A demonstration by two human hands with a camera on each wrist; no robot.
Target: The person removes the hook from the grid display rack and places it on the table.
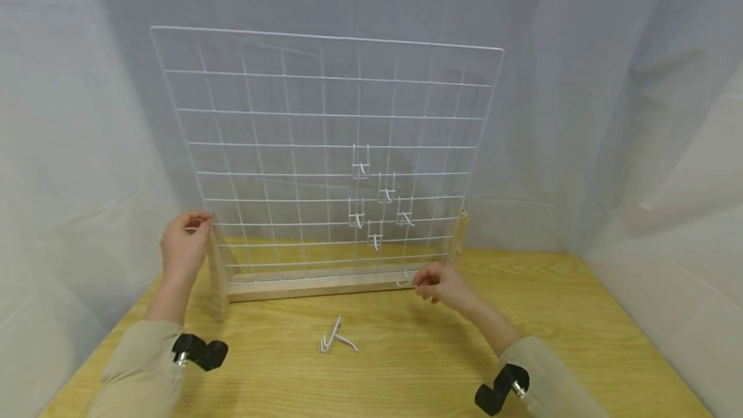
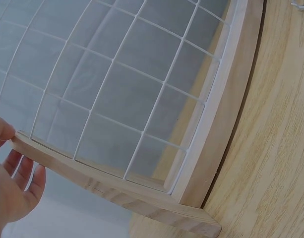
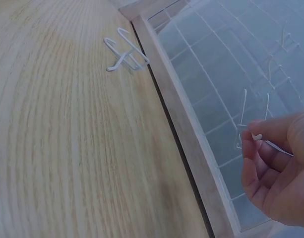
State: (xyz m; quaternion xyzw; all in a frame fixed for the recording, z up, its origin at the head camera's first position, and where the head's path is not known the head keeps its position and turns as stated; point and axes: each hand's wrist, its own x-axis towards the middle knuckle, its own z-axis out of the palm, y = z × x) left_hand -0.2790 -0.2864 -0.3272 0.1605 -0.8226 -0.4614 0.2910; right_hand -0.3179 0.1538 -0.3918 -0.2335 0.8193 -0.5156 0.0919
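Observation:
A white wire grid panel (image 1: 342, 145) stands upright in a pale wooden stand (image 1: 325, 286). At the left, my left hand (image 1: 184, 244) pinches the top end of the stand's side post (image 2: 87, 178) between thumb and fingers. My right hand (image 1: 440, 286) pinches a white wire hook (image 1: 403, 283) in front of the grid's lower right part. In the right wrist view, that hook's two prongs (image 3: 243, 106) point up and the fingers cover part of its body. Several white hooks (image 1: 375, 237) hang on the grid, right of its middle.
Another white hook (image 1: 333, 335) lies on the wood-grain table (image 1: 278, 366) in front of the stand. The stand's right post (image 1: 458, 237) rises behind my right hand. Pale curtains (image 1: 580, 115) enclose the table at the back and sides.

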